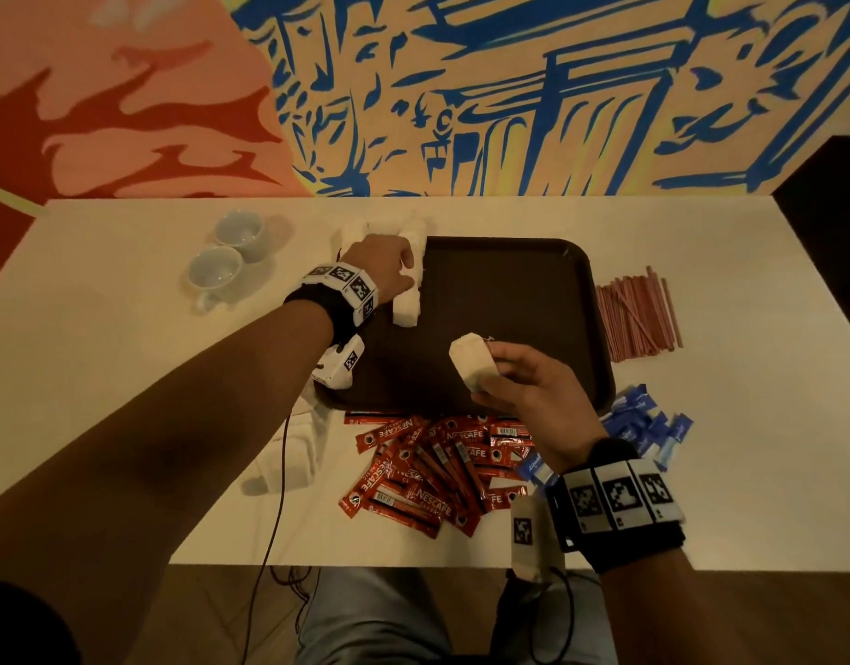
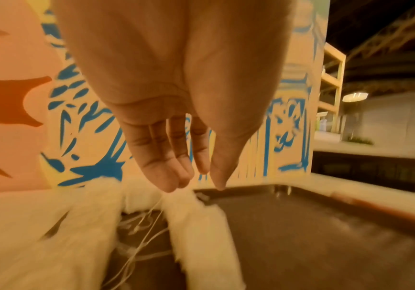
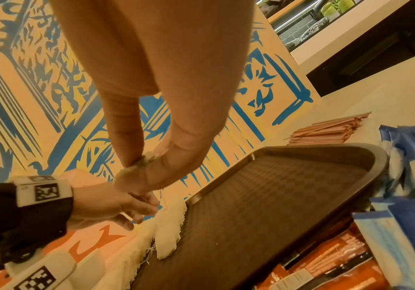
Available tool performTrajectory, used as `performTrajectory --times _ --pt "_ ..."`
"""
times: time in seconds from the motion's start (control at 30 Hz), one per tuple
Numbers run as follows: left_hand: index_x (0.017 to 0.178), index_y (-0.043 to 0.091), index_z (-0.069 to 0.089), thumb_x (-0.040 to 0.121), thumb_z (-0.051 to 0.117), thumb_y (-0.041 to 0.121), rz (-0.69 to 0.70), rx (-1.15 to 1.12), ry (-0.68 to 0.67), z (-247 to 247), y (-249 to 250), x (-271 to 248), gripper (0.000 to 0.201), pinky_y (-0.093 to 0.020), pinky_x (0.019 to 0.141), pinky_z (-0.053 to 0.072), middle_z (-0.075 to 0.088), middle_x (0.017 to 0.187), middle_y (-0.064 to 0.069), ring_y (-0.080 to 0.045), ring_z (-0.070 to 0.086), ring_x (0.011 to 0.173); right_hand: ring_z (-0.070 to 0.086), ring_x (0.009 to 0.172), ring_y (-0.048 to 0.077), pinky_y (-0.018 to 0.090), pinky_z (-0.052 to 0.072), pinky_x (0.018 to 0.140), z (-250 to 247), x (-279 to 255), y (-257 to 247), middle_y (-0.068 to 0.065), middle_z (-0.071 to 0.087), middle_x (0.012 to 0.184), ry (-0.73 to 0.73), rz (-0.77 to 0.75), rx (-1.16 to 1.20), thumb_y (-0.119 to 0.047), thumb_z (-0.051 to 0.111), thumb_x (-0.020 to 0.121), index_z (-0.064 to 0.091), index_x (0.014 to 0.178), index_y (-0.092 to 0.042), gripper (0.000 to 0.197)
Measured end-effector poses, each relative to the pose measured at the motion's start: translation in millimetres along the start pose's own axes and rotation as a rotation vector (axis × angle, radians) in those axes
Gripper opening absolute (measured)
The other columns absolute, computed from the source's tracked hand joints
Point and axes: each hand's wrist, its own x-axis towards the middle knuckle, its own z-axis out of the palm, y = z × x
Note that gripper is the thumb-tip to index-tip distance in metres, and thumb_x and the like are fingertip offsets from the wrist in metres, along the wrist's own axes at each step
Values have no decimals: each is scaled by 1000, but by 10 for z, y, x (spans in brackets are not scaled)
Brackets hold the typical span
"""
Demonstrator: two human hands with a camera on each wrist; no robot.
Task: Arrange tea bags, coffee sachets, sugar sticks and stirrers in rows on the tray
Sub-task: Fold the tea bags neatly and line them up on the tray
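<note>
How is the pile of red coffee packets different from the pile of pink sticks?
The coffee packets are red with writing on them; the sticks are plain pink and much thinner. The packets lie jumbled and crossing in front of the tray; the sticks lie mostly side by side to its right. Both piles sit on the white table, not yet on the tray.

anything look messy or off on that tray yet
Nothing is damaged or spilled. The white tea bags along the dark brown plastic tray's left edge straddle its rim rather than lying inside, and their loose strings are tangled. The red coffee sachets lie jumbled on the white table.
</note>
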Motion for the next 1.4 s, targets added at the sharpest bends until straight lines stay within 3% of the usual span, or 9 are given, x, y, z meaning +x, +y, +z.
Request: performTrajectory --times 0.1,0.27,0.4,0.5,0.6,0.73,1.0,1.27,1.4 --pt "103 21 71 89 73 37 83 -292 -5 -265 229 -423 22 -34 85 57 70 102 7 -10 65 90 73 102 20 29 59 84 -16 -90 19 6 76 107 0 -32 22 -2 69 90 66 124 -12 35" --pt "116 23 70 91 71 37 199 -482 -388 -508 494 -1278 29 -29 77 61 73 97 2 -16 71 86 73 104 24 27 59 83 25 -260 14 11 75 109 -49 -82 100 1 69 89 66 121 -8 34" --pt "102 18 74 90 74 22 247 -524 -288 -492 526 -1661 13 -35 75 60 74 87 -8 -30 70 80 72 105 27 37 59 90 84 -406 -9 10 75 109 -132 -153 -3 1 70 89 69 117 -17 33" --pt "98 20 76 89 76 21 299 -485 -210 -527 589 -1877 10 -25 74 57 74 85 -2 -20 70 78 71 103 26 40 59 90 130 -504 -53 8 75 108 -206 -165 -101 -13 70 92 71 114 -18 22" --pt "97 22 76 88 77 23 357 -402 -146 -602 658 -2023 9 -21 76 56 74 87 7 -6 68 80 73 94 21 30 60 83 154 -549 -118 4 76 99 -237 -200 -285 -28 67 95 74 108 -15 20" --pt "98 23 76 88 77 23 370 -358 -96 -729 691 -2125 10 -24 76 58 74 87 8 -5 68 77 74 84 21 25 59 75 138 -565 -197 6 77 91 -241 -236 -383 -25 68 94 75 105 -8 21" --pt "96 22 77 88 77 23 344 -264 -73 -778 600 -2145 8 -25 75 59 75 82 9 -1 69 72 74 81 16 27 61 74 263 -482 -190 2 77 89 -232 -272 -448 -21 67 96 75 107 -9 18" --pt "94 20 74 90 72 19 202 -242 122 -875 212 -1417 4 -15 67 46 70 86 12 11 60 63 59 116 4 32 48 104 257 -378 126 -18 63 120 -225 -147 -703 -45 57 99 58 135 -29 40" --pt "97 19 73 90 70 21 133 -48 -57 -577 3 -814 8 -22 71 46 72 93 5 -3 64 76 57 109 4 26 49 97 383 -322 287 -11 64 124 -186 -117 -910 -39 58 100 61 128 -29 30"
